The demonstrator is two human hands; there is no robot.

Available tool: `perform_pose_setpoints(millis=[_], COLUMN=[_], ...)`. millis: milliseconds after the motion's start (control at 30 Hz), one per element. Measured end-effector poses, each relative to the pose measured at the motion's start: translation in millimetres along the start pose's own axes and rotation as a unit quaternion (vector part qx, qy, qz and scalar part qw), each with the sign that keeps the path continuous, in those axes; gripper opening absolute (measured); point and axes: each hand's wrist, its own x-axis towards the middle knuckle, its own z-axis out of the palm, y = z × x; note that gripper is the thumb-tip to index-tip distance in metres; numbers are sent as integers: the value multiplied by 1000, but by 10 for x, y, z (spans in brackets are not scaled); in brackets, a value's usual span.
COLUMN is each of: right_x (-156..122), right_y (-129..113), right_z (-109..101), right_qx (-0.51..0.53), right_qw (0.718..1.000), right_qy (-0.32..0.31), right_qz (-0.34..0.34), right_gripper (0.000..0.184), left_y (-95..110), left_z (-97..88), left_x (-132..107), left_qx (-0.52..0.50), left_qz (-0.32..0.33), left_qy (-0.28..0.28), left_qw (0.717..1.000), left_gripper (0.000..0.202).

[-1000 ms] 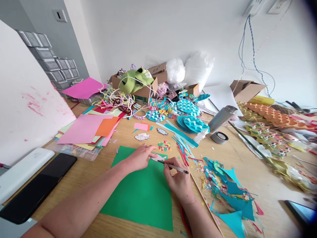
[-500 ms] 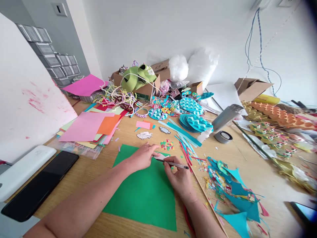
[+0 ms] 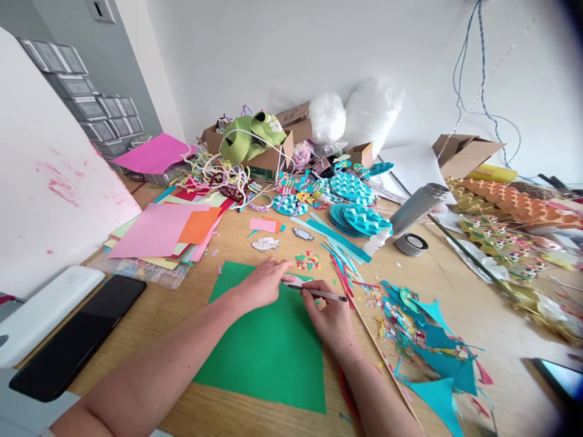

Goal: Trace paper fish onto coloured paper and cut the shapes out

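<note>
A green sheet of paper (image 3: 264, 346) lies in front of me. On its top edge sits a small white paper cutout (image 3: 296, 281), largely covered by fingers, so its full outline is hidden. My left hand (image 3: 262, 282) holds the cutout down against the sheet, its index finger stretched and the thumb at the cutout's left end. In my right hand (image 3: 330, 318) is a slim pen (image 3: 325, 295), gripped with its tip at the cutout's lower edge. Beyond the sheet lie a white fish cutout (image 3: 265, 244), a grey-blue fish cutout (image 3: 303, 233) and a pile of colourful confetti (image 3: 308, 260).
Coloured paper (image 3: 152, 230) and a black phone (image 3: 79, 337) are on the left. A wooden stick (image 3: 380, 352) and teal paper scraps (image 3: 437, 358) lie right of my hand. Farther back stand a metal flask (image 3: 419, 207), its lid (image 3: 411, 243) and blue scalloped discs (image 3: 359, 220).
The pen tip has shifted slightly left along the cutout's lower edge, my right hand moving with it. My left hand keeps its place on the cutout. The camera view has shifted a little.
</note>
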Motion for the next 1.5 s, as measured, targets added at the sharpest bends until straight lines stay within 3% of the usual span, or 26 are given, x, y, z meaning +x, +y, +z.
perform_pose_setpoints(millis=[700, 1500], right_x=[9, 7], right_y=[36, 56], right_z=[5, 36], right_qx=[8, 22], right_qw=[1000, 999], right_qy=[-11, -9], right_qz=[24, 31], right_gripper=[16, 16], left_y=[-59, -3], left_z=[127, 98], left_x=[55, 58], left_qx=[-14, -27], left_qz=[-22, -38], left_qy=[51, 46], left_qw=[998, 998], left_gripper=[52, 50])
